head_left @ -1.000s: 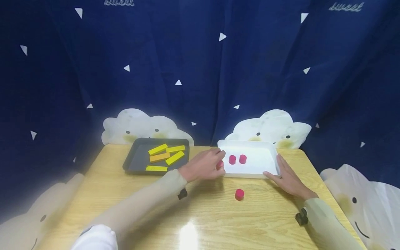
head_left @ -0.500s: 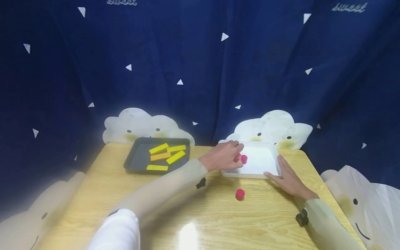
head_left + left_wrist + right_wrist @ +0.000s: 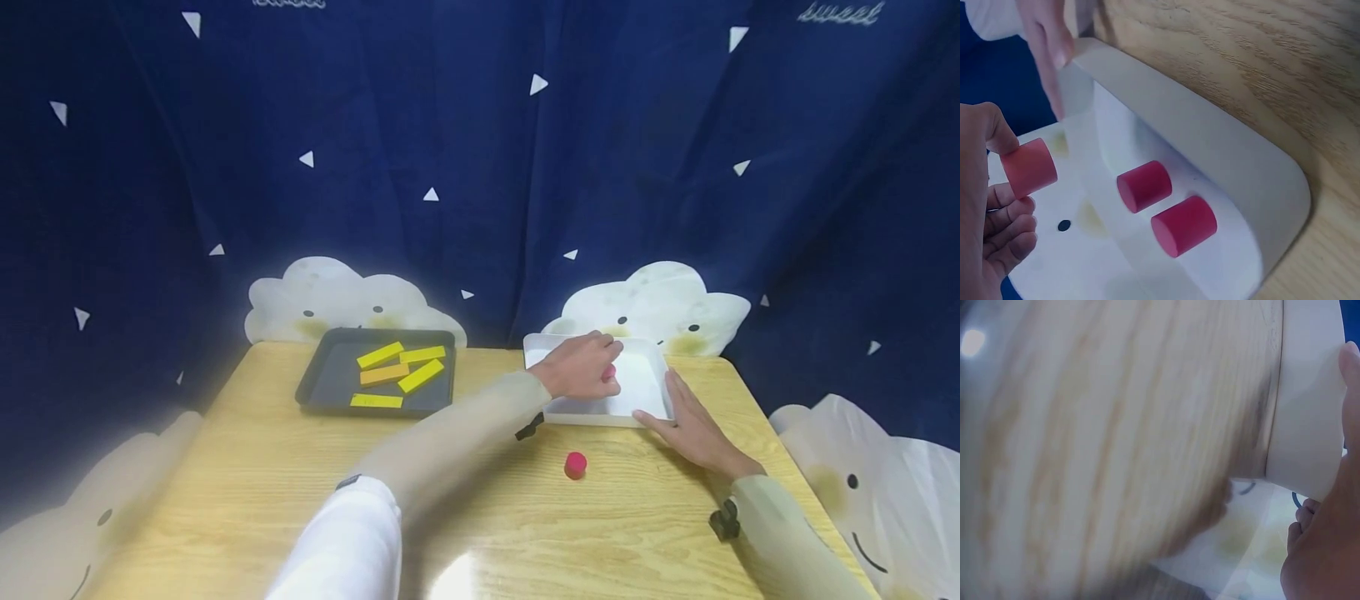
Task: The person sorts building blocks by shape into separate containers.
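My left hand (image 3: pixel 581 367) reaches over the white tray (image 3: pixel 551 342). Between thumb and fingers it pinches a red cylindrical block (image 3: pixel 1029 167), above the tray floor in the left wrist view. Two more red blocks (image 3: pixel 1144 186) lie side by side in that tray near one wall; the left hand and arm hide them in the head view. My right hand (image 3: pixel 697 429) rests at the tray's near right corner, thumb at the front rim and straight fingers along the right side. Another red block (image 3: pixel 575 465) stands on the wooden table in front of the tray.
A dark grey tray (image 3: pixel 318 379) stands at the back left with several yellow bars (image 3: pixel 422 376) and one orange bar (image 3: pixel 384 374). The wooden table (image 3: pixel 262 467) ends at the back against a dark blue curtain (image 3: pixel 480 167) with cloud shapes.
My left hand has moved rightward over the white tray, carrying the pinched red block and covering the two blocks seen there earlier. The right hand has stayed at the tray's corner.
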`<state>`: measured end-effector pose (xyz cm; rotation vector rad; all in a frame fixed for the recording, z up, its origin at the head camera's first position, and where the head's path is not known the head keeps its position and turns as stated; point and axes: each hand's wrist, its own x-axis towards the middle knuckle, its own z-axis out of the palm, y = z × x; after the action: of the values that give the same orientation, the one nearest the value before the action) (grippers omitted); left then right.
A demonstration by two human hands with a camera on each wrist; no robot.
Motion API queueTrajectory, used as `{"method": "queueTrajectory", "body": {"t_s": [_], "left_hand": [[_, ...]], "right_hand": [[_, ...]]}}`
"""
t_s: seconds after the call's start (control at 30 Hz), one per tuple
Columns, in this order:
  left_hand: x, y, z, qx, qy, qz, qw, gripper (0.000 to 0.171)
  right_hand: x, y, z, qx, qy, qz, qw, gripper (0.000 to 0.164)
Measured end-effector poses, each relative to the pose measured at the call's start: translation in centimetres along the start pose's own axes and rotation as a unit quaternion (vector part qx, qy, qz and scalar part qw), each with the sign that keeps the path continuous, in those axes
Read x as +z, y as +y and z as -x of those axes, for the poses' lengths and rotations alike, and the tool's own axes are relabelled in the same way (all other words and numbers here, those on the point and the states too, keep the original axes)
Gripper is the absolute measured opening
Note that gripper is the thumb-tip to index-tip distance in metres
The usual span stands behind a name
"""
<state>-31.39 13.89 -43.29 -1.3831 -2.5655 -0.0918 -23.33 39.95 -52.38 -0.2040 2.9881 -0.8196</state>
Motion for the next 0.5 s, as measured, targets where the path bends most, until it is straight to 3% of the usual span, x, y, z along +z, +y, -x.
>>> {"method": "queueTrajectory", "body": {"t_s": [0.27, 0.5], "left_hand": [[2.0, 0.2, -2.4, -0.002, -0.017, -0.003, 0.9998, 0.027], [3.6, 0.4, -3.6, -0.016, -0.026, 0.001, 0.9995, 0.028]], "right_hand": [[-0.2, 0.1, 0.0, 0.003, -0.001, 0.003, 1.0, 0.117], [-0.2, 0.1, 0.0, -0.001, -0.002, 0.005, 1.0, 0.116]]}}
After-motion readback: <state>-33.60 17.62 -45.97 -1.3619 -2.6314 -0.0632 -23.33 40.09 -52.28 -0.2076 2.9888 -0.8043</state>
